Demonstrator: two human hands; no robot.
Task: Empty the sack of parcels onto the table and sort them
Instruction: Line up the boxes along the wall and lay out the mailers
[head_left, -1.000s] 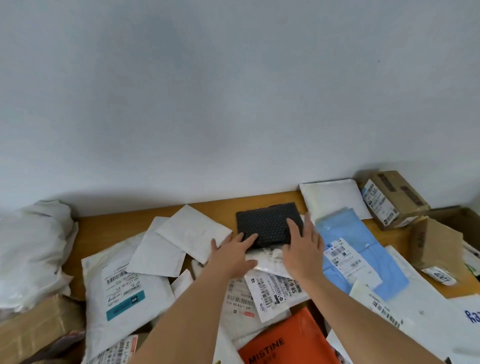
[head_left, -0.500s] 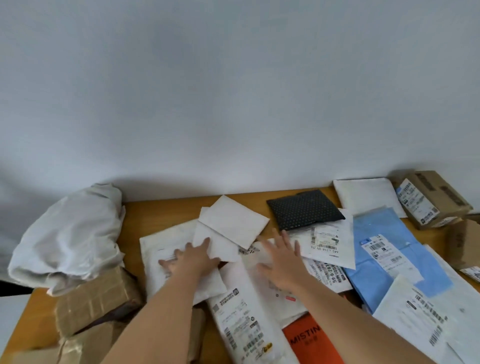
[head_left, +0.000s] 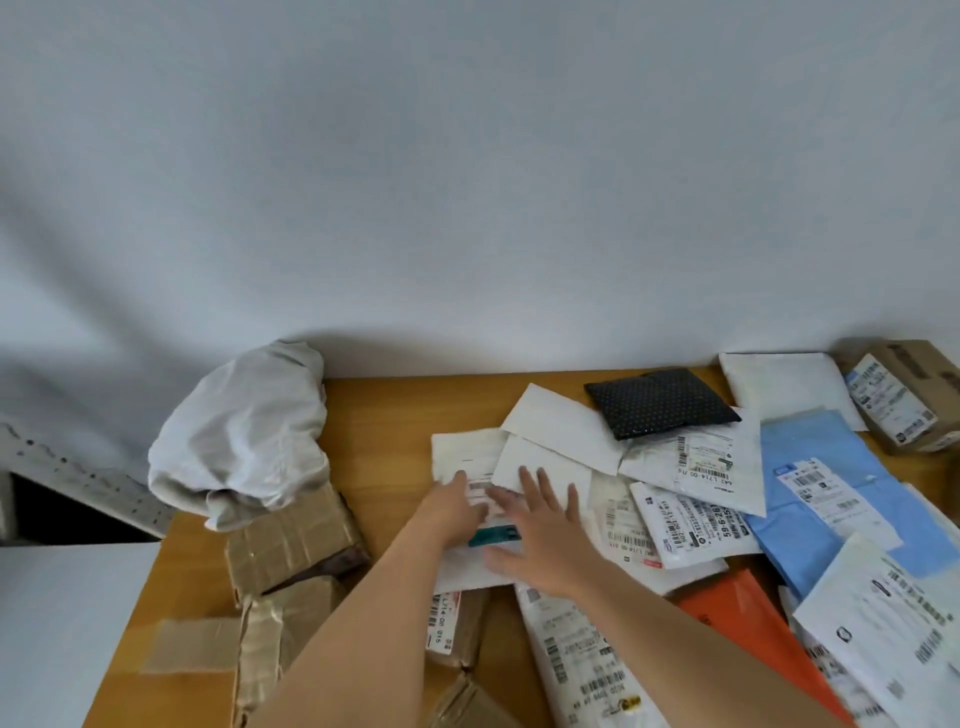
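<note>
Both hands, left (head_left: 457, 512) and right (head_left: 540, 535), lay flat with fingers spread on a white mailer (head_left: 467, 462); overlapping mailers might slide off together.

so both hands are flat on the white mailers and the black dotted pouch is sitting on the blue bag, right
Not quite. The head view shows the black dotted pouch lying on white mailers, beside the blue plastic bag. Left hand and right hand do lie flat on the mailers.

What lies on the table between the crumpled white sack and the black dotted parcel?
In the head view, bare wooden table runs from the sack rightward, then overlapping white mailers fill the rest up to the black dotted parcel.
</note>
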